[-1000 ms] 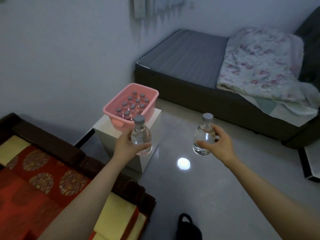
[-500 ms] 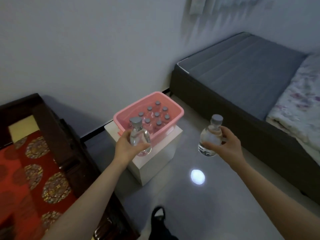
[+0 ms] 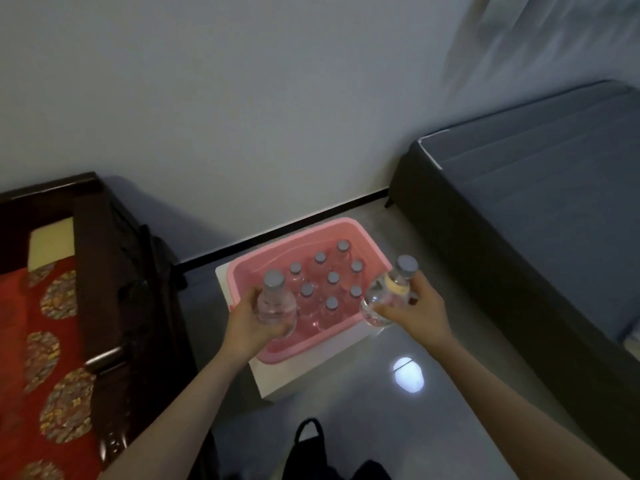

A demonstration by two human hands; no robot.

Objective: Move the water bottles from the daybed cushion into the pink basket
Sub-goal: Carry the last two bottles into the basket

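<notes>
Standing over the work area, the person faces a wall with a dark grey bed (image 3: 540,216) to the right and the daybed (image 3: 100,271), with its red patterned cushion (image 3: 38,341), to the left. No bottles are visible on the part of the cushion in view.

The pink basket (image 3: 367,244) sits on a white stand (image 3: 311,368) between the two, against the wall. Nine capped bottles stand upright in its far and right portion; the near-left portion appears free.

The left hand (image 3: 249,323) is wrapped around the body of the left bottle (image 3: 275,303), upright, above the basket's near-left corner. The right hand (image 3: 420,311) is closed around the right bottle (image 3: 388,296), tilted, over the basket's right rim.

Risks noted:
- The right bottle, tilted and at the rim, could catch the basket wall or land outside on the stand if lowered from there.
- Either bottle set down among the standing ones could topple neighbours.
- Weight added on the near side could shift the basket toward the stand's edge, though its overhang cannot be judged.
</notes>
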